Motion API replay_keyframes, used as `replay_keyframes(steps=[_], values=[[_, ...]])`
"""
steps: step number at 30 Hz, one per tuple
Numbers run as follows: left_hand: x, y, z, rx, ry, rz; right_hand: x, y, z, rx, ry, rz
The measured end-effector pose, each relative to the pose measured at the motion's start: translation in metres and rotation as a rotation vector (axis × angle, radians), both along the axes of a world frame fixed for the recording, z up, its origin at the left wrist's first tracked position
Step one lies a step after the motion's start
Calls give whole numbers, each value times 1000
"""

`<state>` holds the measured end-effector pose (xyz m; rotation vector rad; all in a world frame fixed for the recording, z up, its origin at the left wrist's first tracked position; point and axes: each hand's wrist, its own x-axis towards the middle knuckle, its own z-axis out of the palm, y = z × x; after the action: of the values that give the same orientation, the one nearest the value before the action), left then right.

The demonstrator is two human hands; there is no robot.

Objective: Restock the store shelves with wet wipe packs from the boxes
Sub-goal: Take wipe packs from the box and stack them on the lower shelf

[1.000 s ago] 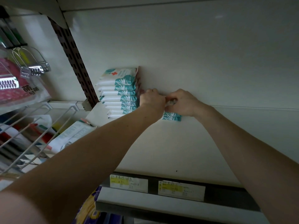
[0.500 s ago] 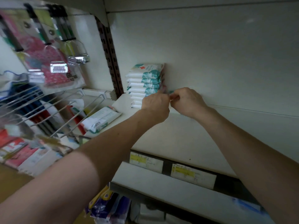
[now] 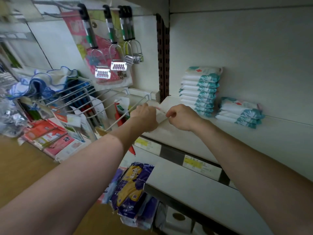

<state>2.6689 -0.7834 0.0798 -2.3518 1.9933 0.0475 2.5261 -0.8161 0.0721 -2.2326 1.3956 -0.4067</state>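
Two stacks of white-and-teal wet wipe packs lie on the white shelf (image 3: 194, 138) against its back wall: a tall stack (image 3: 199, 92) beside the brown upright and a short stack (image 3: 240, 112) to its right. My left hand (image 3: 145, 116) and my right hand (image 3: 181, 116) hover over the shelf's front left corner, well short of the packs. Both have curled fingers. A thin pinkish band (image 3: 160, 110) runs between them, each hand pinching one end; it is blurred.
Left of the shelf stand wire racks (image 3: 101, 106) with packaged goods, and metal tools (image 3: 116, 65) hang above them. Price labels (image 3: 201, 165) line the shelf edge. Purple packs (image 3: 132, 184) sit on the lower shelf. Wooden floor shows at lower left.
Both hands have drawn back from the short stack toward the shelf's front left and moved apart. The view has swung left and pulled back, and the short stack now lies uncovered.
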Motion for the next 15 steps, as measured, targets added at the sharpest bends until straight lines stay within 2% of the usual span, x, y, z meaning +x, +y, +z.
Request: replay_keyframes(steps=[6,13,15], values=[[34,-5,-12,104,27,-40,49,-5,-12,-41,172,91],[46,-13,-10,166,246,-118,61,-5,-25,-194,346,102],[49,-18,0,176,381,-84,63,-3,-22,-279,339,83]])
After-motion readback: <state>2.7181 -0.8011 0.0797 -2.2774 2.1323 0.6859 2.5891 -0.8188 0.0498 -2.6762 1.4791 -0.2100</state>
